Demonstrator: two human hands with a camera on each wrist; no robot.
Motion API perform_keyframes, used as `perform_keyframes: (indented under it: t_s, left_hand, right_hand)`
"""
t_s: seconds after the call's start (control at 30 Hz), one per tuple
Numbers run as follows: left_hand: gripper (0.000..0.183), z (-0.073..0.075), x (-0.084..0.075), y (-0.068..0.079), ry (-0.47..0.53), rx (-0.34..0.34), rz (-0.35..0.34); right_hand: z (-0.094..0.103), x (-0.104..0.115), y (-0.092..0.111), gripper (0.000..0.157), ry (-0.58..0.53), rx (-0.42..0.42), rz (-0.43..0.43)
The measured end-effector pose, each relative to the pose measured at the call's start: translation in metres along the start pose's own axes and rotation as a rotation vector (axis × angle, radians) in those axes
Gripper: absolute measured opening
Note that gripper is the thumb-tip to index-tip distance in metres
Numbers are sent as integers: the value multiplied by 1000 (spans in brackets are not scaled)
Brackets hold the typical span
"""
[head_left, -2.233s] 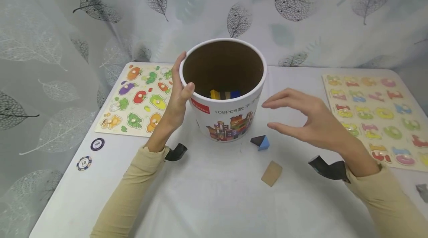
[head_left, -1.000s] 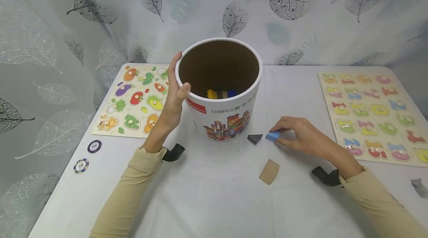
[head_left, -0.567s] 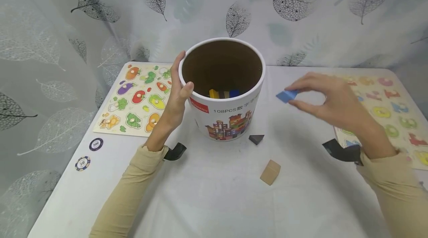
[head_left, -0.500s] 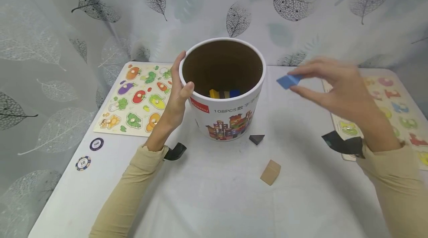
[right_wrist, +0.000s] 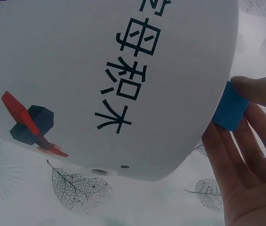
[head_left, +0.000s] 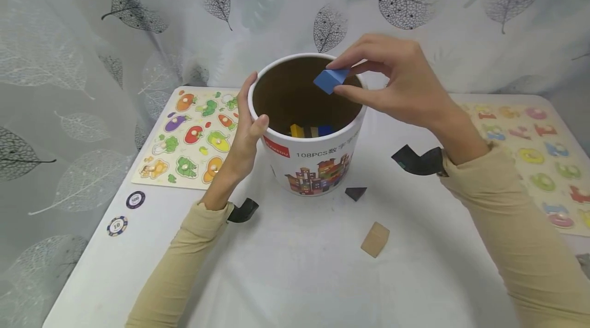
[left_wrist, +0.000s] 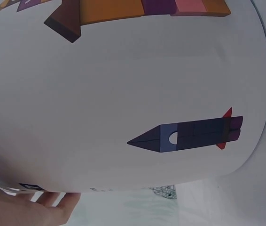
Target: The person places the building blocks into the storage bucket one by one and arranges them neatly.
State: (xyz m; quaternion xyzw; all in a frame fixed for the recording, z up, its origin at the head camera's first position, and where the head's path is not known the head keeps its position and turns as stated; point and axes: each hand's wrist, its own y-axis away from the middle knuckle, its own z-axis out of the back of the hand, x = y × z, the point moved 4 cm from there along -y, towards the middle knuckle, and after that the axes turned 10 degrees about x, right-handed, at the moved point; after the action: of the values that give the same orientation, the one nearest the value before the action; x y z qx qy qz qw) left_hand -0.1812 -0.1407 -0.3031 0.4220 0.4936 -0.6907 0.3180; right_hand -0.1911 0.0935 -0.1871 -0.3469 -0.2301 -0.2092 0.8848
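Note:
A white round bucket (head_left: 318, 164) printed with toy-block pictures stands on the table, its mouth facing up. My left hand (head_left: 241, 146) grips its left rim, thumb at the front and fingers along the outside. In the left wrist view, the fingers (left_wrist: 53, 207) show at the lower left beside the bucket wall. Over the bucket's mouth, my right hand (head_left: 401, 79) pinches a blue triangular block (head_left: 331, 80) between thumb and fingers. The right wrist view has this blue block (right_wrist: 230, 107) near the rim. Yellow (head_left: 297, 130) and blue blocks (head_left: 324, 130) lie inside the bucket.
A dark triangular block (head_left: 355, 193) and a plain wooden block (head_left: 375, 240) lie in front of the bucket. A vegetable puzzle board (head_left: 184, 138) is on the left, a number puzzle board (head_left: 544, 164) on the right. Two poker chips (head_left: 117, 225) lie near the left edge.
My right hand has picked up the blue triangular block from beside the dark one, lifted it and carried it left over the bucket. The left hand keeps its grip on the rim.

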Motion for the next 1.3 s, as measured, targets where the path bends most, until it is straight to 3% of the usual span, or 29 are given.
perform_keyframes:
  t_s: [0.37,0.6,0.73,0.87,1.07,1.3]
  left_hand:
    - [112,-1,-1,0,8,3,-1]
    - [112,-1,-1,-1,11,-2,-11]
    - [111,-1,-1,-1,10,-3,-9]
    - [112,0,-1,0,14,-11,-11]
    - [112,1,-1,0,10,-12,-20]
    - [111,-1,0,0,-5,-6,-1]
  right_hand:
    - [-1,-1,9,31,1,21,-8]
    - [8,7,46,40,-96,36,75]
    - [-1,1,74,45,-55,137,93]
    - [-28,-17,97,45,-25,266,27]
    - [-72,-54,125,34,42,442,-148]
    - [-94,-85,139,31,-53,500,-304]
